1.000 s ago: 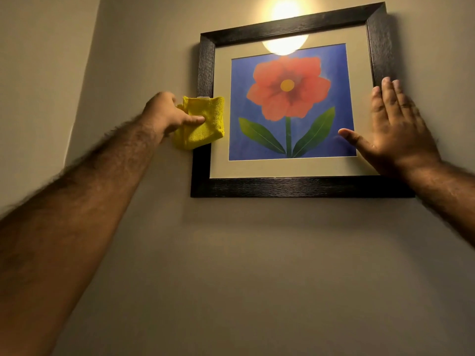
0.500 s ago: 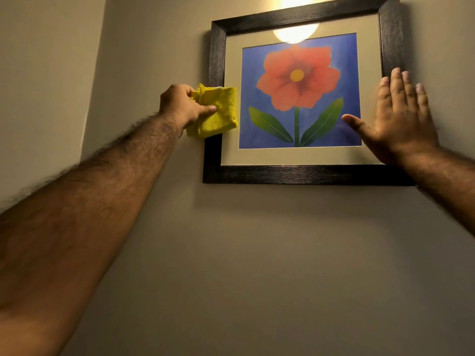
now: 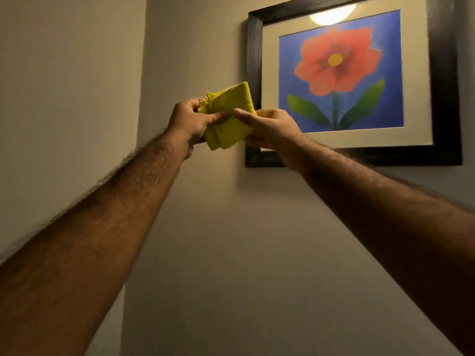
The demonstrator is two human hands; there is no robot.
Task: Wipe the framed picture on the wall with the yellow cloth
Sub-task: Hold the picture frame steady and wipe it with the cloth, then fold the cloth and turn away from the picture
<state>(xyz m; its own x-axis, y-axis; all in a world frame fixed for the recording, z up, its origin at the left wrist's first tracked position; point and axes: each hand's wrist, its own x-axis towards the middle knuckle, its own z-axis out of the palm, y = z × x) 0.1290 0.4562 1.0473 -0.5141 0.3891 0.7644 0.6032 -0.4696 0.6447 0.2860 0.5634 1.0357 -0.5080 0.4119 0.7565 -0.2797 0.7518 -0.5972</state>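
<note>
The framed picture (image 3: 444,86), a red flower on blue inside a dark wooden frame, hangs on the wall at the upper right. A folded yellow cloth (image 3: 228,119) is held in front of the frame's left edge, off the wall. My left hand (image 3: 189,124) grips the cloth's left side with thumb on top. My right hand (image 3: 270,128) grips its right side, thumb pressed on the front. Both hands hold the cloth between them, and neither touches the picture.
A lamp's glare (image 3: 332,14) reflects in the glass at the picture's top. A wall corner (image 3: 141,98) runs vertically left of the hands. Bare beige wall (image 3: 244,253) spreads below the frame.
My right hand left the frame's right side and came across to take hold of the cloth. My left hand drew the cloth off the frame's left edge. The view shifted left.
</note>
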